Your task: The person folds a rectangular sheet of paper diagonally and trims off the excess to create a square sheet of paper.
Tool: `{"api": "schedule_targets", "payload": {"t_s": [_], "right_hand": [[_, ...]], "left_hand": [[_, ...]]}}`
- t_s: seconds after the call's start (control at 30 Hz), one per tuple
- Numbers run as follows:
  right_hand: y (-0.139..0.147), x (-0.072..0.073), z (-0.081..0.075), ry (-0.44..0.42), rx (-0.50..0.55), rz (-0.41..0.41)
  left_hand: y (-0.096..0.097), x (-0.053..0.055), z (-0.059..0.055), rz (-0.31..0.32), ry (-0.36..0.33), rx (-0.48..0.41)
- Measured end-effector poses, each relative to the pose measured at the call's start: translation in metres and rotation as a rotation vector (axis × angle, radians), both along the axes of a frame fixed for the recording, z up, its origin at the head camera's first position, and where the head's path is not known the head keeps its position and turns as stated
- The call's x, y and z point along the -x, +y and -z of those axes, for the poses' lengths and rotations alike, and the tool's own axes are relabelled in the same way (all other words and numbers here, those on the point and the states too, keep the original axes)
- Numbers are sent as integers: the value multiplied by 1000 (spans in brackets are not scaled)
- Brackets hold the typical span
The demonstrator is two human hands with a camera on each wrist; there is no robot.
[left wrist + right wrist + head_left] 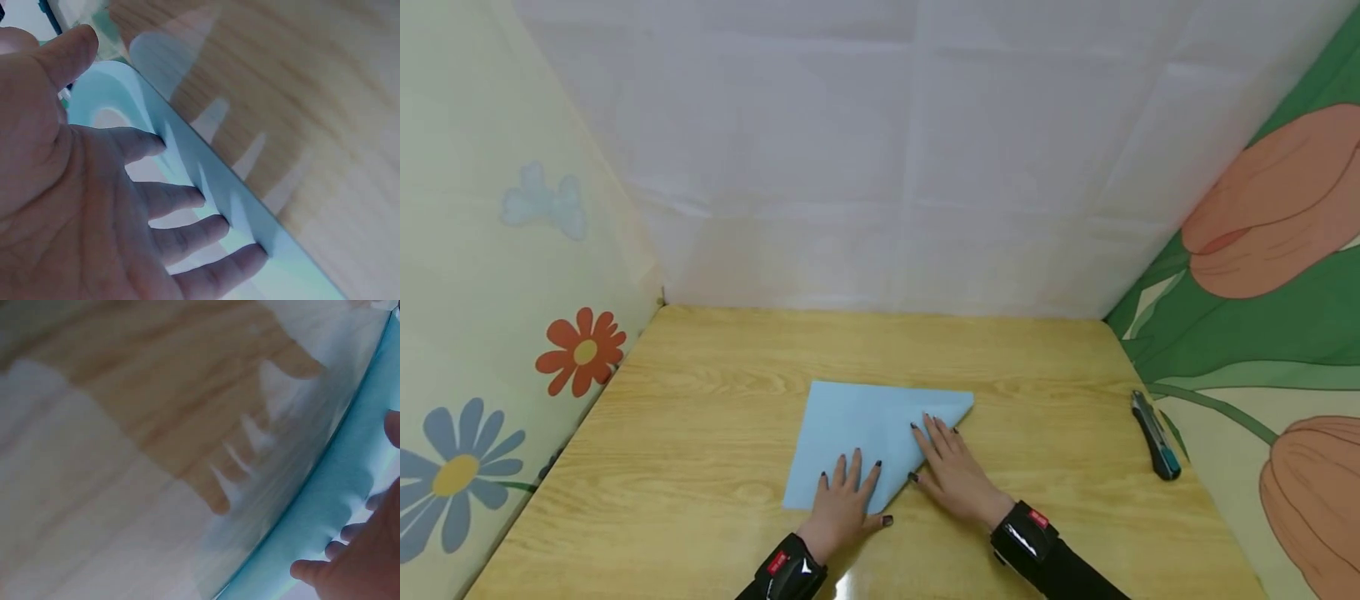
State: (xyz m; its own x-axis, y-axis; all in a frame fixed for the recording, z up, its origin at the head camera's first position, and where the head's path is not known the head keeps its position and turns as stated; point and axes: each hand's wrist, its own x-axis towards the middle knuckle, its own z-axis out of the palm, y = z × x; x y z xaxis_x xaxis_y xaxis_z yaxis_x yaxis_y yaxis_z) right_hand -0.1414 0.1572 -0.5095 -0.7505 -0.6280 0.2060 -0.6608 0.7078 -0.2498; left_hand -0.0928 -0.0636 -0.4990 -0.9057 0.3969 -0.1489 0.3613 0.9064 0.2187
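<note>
A sheet of light blue paper [850, 417] lies flat on the wooden table, its lower right corner folded over along a slanting edge. My left hand [841, 510] rests with spread fingers on the paper's near edge, the thumb out over the wood. Along the slanted fold, my right hand [957, 477] lies on the paper with its fingers extended. In the left wrist view the fingertips of the left hand [81, 206] meet the blue paper [206, 165]. The right wrist view shows the paper's rounded blue edge [300, 531] beside part of the right hand [362, 569].
A utility knife [1154, 437] with a black and teal handle lies near the table's right edge. White cloth [880, 167] hangs behind the wooden table [700, 433]. Flower-patterned panels flank it at left and right.
</note>
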Motion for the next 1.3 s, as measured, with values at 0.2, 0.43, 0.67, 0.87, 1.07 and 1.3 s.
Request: {"api": "schedule_targets", "payload": {"t_s": [0.2,0.43,0.67,0.87,1.07,1.3], "right_hand": [[-3,6,-3,-145,-69,31],[-6,14,-2,-222,-98,29],[-5,17,-2,-259,-113,15],[-7,16,-4,-280,-145,46],[-9,11,-3,-284,-128,37],[-11,10,2,-267,-110,34]], "left_hand": [[2,-6,-6,-3,3,46],[-10,-3,-11,76,-20,-51],[-23,19,-15,104,121,-163],[-30,36,-16,-46,71,-64],[-35,40,-6,-50,-34,-52],[-41,39,12,-31,24,-51]]}}
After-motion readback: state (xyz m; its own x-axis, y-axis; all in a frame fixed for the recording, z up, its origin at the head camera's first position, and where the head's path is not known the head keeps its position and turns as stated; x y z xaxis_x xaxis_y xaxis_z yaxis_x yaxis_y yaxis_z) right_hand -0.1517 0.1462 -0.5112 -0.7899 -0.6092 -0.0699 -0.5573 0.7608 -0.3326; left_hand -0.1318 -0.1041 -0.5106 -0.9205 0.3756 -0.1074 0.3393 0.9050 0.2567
